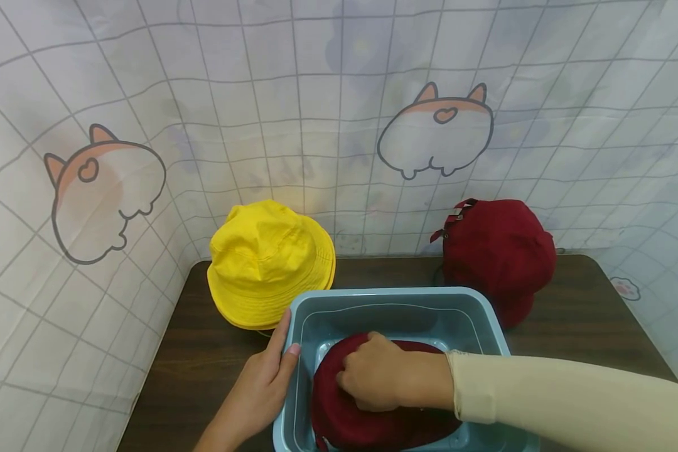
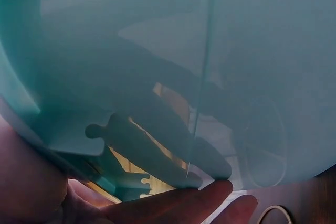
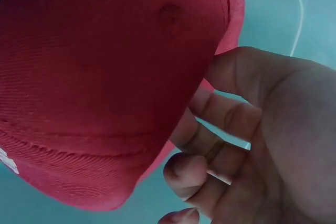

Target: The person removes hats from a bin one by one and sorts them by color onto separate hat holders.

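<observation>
Landmark: blue-grey plastic bin (image 1: 316, 307), front-centre on dark wood table (image 1: 587, 314).

1. Dark red cap (image 1: 339, 408) – lies inside bin, on its floor, near-left part. Right wrist view: cap crown fills upper left, fabric just beside the knuckles, eyelet visible near top; bin floor behind.
2. Right hand (image 1: 381, 380) – inside bin, on top of cap, w/ cream sleeve (image 1: 570, 402) running off to bin's right. Fingers (image 3: 210, 135) curled, pressed against cap's edge; cap sits on the fingertip side, bunched under them. Reads as gripping the cap, though the exact pinch pt is hidden by fabric.
3. Left hand (image 1: 260, 386) – outside bin, at its left wall. Fingers straight & flat against wall, thumb laid at rim; steadies, doesn't curl round anything. Left wrist view: fingers (image 2: 173, 203) lie along underside/outer wall of the translucent bin, their shadow showing through plastic.
4. Yellow bucket hat (image 1: 271, 263) – behind bin's left corner, brim touching or nearly touching bin rim; can't tell which.
5. Second dark red cap (image 1: 500, 254) – behind bin's right corner, strap buckle facing up-left, just beside bin.
6. Backdrop: white grid-pattern cloth w/ cartoon corgi prints (image 1: 435, 129) – hangs behind & either side of bin.
</observation>
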`<act>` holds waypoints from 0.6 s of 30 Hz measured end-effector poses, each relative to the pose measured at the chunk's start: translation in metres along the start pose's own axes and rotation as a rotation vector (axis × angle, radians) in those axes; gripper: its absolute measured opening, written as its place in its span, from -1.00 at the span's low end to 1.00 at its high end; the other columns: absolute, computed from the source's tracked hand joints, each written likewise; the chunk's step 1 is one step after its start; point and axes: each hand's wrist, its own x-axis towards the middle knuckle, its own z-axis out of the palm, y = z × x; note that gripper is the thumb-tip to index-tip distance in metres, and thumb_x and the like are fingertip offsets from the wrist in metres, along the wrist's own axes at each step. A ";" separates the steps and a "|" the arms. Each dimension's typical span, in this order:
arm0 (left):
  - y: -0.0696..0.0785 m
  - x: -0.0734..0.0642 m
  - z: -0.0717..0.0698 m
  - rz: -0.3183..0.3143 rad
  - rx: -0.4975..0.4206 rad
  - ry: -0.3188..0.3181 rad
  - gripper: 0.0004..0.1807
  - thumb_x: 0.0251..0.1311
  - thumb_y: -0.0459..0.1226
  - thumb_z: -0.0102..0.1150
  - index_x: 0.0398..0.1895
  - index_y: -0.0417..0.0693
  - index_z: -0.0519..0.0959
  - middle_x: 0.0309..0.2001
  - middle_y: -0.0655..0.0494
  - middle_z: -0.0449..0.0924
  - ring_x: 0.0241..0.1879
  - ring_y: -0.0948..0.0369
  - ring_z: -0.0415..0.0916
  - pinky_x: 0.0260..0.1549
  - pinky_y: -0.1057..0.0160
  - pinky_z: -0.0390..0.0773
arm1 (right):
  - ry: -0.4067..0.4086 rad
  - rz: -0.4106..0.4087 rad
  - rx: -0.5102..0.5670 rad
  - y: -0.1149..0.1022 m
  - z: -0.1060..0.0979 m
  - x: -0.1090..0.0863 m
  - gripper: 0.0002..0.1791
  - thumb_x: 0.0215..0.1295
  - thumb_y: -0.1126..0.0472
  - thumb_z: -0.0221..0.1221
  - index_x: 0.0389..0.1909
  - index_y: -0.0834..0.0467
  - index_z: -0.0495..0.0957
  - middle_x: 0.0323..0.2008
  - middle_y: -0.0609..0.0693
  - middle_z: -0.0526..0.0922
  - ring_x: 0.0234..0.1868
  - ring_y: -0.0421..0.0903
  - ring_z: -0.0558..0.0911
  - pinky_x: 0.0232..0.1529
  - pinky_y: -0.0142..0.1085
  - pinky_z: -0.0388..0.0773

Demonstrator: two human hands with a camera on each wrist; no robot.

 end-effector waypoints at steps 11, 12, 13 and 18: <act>0.000 0.000 0.000 0.016 0.049 0.014 -0.30 0.59 0.04 -0.13 0.67 0.31 -0.09 0.39 -0.10 0.48 0.04 0.05 0.69 -0.15 0.09 0.75 | -0.098 -0.035 0.098 0.003 -0.007 -0.009 -0.47 0.09 -0.14 0.43 0.14 -0.40 0.57 -0.23 -0.30 0.71 -0.20 -0.24 0.57 -0.15 -0.15 0.60; 0.000 0.000 0.000 0.020 0.055 0.016 -0.30 0.59 0.04 -0.13 0.67 0.31 -0.09 0.39 -0.09 0.48 0.06 0.04 0.69 -0.13 0.08 0.74 | -0.107 -0.042 0.106 0.004 -0.008 -0.010 -0.47 0.07 -0.14 0.44 0.12 -0.39 0.58 -0.26 -0.31 0.70 -0.23 -0.26 0.57 -0.16 -0.15 0.60; 0.000 0.000 0.000 0.021 0.056 0.016 -0.29 0.59 0.05 -0.13 0.67 0.31 -0.10 0.39 -0.09 0.48 0.07 0.03 0.68 -0.11 0.07 0.74 | -0.115 -0.047 0.116 0.005 -0.010 -0.011 -0.48 0.06 -0.14 0.45 0.10 -0.38 0.58 -0.30 -0.32 0.69 -0.26 -0.28 0.56 -0.15 -0.15 0.58; 0.000 -0.001 0.000 0.027 0.066 0.016 -0.29 0.59 0.04 -0.13 0.68 0.31 -0.11 0.42 -0.07 0.45 0.13 0.02 0.65 -0.02 -0.02 0.70 | -0.156 -0.043 0.107 0.006 -0.016 -0.015 -0.47 0.02 -0.09 0.49 0.06 -0.32 0.58 -0.42 -0.32 0.64 -0.37 -0.32 0.54 0.00 -0.05 0.60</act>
